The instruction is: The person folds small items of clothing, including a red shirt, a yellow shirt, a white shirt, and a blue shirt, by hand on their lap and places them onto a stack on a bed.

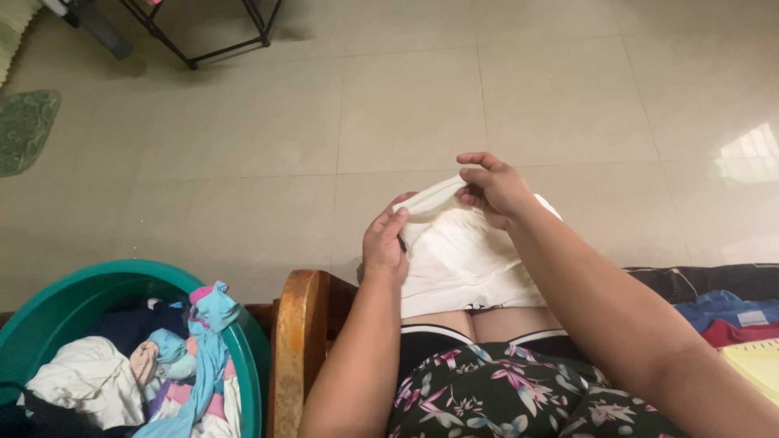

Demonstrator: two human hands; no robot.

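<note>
Left hand (384,243) pinches the near-left part of a white garment's (462,259) folded top edge, fingers curled tight on the cloth; right hand (491,188) grips the same rolled edge further along, thumb and fingers closed on it, so both hands are clamped on the fabric with the edge stretched between them. White garment lies draped over the person's knees, its lower hem resting on the bare thighs, a bit of dark trim showing under that hem. Closer to the camera than the garment: dark floral shorts (519,397) with pink and pale leaves, black waistband-like band above them. Left of the garment, touching the left forearm, a curved wooden armrest (296,349) of the seat. Further left of the garment, a teal plastic laundry basin (69,288) on the floor, holding mixed clothes: white piece, navy piece, light blue and pink item (207,324) hanging over its rim. Right of the garment, a stack of folded clothes (726,320) in black, blue, red and pale yellow, near the right forearm. Beyond the garment, beige tiled floor (406,105); far left of it a green mat (24,130), and a black metal frame (211,32) well apart at the top.
</note>
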